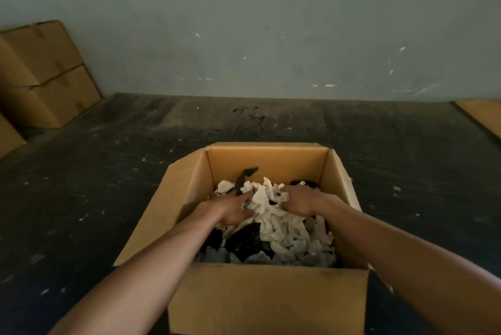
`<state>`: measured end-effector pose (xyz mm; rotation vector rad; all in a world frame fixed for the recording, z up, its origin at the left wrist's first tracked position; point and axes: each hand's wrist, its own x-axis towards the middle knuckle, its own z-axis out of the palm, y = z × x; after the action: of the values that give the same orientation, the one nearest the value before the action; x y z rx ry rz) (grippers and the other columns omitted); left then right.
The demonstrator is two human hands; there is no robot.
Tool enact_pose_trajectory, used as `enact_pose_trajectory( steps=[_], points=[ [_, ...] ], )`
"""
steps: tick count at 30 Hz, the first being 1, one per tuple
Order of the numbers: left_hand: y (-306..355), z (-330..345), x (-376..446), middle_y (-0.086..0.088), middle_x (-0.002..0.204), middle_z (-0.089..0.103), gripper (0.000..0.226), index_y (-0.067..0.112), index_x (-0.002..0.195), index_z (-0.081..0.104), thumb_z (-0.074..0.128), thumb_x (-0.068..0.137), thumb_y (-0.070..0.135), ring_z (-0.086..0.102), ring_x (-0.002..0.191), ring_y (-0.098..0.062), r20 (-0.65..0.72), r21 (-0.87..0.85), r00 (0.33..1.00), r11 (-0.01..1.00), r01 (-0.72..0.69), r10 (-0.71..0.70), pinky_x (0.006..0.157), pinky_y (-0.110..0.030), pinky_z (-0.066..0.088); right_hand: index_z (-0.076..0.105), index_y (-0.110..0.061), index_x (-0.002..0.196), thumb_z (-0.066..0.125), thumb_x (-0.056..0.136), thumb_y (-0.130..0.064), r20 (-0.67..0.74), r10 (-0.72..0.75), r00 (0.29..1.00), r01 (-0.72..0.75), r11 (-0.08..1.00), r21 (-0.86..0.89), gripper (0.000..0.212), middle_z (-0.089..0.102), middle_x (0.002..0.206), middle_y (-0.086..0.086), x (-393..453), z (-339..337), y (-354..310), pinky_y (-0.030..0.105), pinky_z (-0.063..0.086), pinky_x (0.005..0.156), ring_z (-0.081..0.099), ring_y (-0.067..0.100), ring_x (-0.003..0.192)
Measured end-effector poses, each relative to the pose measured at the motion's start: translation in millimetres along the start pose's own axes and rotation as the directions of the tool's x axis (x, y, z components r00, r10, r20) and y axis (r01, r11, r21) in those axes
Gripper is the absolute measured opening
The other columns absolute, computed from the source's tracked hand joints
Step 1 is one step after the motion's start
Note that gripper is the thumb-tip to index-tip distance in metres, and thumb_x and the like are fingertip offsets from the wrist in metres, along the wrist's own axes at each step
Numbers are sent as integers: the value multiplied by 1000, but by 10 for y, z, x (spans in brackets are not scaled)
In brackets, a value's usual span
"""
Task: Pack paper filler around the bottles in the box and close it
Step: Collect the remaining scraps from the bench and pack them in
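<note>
A: Where was the filler (273, 212) relative to the hands?

B: Between them. The left hand (230, 210) came in from 8 o'clock, the right hand (301, 200) from 4 o'clock, and the pale crumpled paper rose in a heap in the gap.

A: And the fingers?

B: The left fingers (245, 199) were curled into the paper's left edge, gripping a wad. The right fingers (284, 191) were bent down over the heap's right side, their tips buried in it, so they held paper too.

A: Both hands inside the box (267, 299)?

B: Yes, both forearms crossed the rim and the hands sat low inside, about the middle of the opening.

A: What did the box hold?

B: Filler mostly: off-white paper through the centre and toward 5 o'clock, darker black and grey scraps toward 7 o'clock, and one dark strip sticking up near 11 o'clock. I couldn't make out any bottles; the paper covered whatever lay beneath.

A: Flaps?

B: Open. The left flap (162, 215) splayed outward toward 9 o'clock, the right one (344, 180) stood nearly upright, and the near wall faced the camera.

A: Where did the box sit?

B: On a dark, scuffed worktop (81, 199) flecked with paper bits, at 6 o'clock in view. Closed cartons (46, 74) were stacked at 10 o'clock against the grey wall (271, 23), and a flat cardboard sheet (479, 115) lay at 2 o'clock.
</note>
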<state>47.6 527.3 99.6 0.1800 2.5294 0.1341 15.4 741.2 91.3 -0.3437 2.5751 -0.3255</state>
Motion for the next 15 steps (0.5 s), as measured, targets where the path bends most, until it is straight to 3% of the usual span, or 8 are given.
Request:
enact_pose_trajectory(
  steps=[2,4,7,9,11,15],
  points=[
    [34,-82,-147,-3,165,11,66,39,155,14,39,97,59,21,147,-33,-60,48,998,998,-33,36,117,-46,24,32,-27,151,53,96,-41,-33,0,999,0,1000,-4,61,39,153,8,-174,-79,3,43,42,106,47,29,132],
    [72,-42,-292,-5,159,30,60,31,153,28,40,99,54,35,141,-29,-67,28,992,994,-105,107,110,-40,33,22,-27,155,54,98,-38,23,-21,1000,22,999,-35,67,31,159,7,-382,-44,-1,44,35,113,36,29,142],
    [87,209,-407,-4,154,39,56,26,151,34,35,101,52,42,136,-27,100,49,981,984,-170,164,107,-38,34,13,-33,156,51,98,-38,269,51,962,-27,995,-93,69,21,164,2,-576,297,21,50,27,117,25,28,148],
    [55,396,-424,-3,159,31,60,28,153,29,35,100,55,35,141,-27,179,92,973,982,-165,147,112,-37,29,15,-36,155,47,99,-44,341,124,932,-79,987,-141,65,21,164,1,-602,513,47,53,26,116,25,28,148],
    [-1,470,-420,0,161,27,61,31,154,26,38,99,55,30,144,-26,148,77,975,981,-176,163,115,-37,26,18,-35,156,45,98,-47,319,118,940,-80,988,-129,64,21,164,0,-662,536,19,53,22,117,22,27,149],
    [-78,262,-550,4,149,46,43,34,142,49,44,100,42,46,134,-23,-74,-49,972,973,-226,222,106,-36,39,32,-30,152,49,99,-42,191,17,981,-16,1000,-8,57,29,161,0,-903,197,-132,43,31,114,33,23,143]
  ],
)
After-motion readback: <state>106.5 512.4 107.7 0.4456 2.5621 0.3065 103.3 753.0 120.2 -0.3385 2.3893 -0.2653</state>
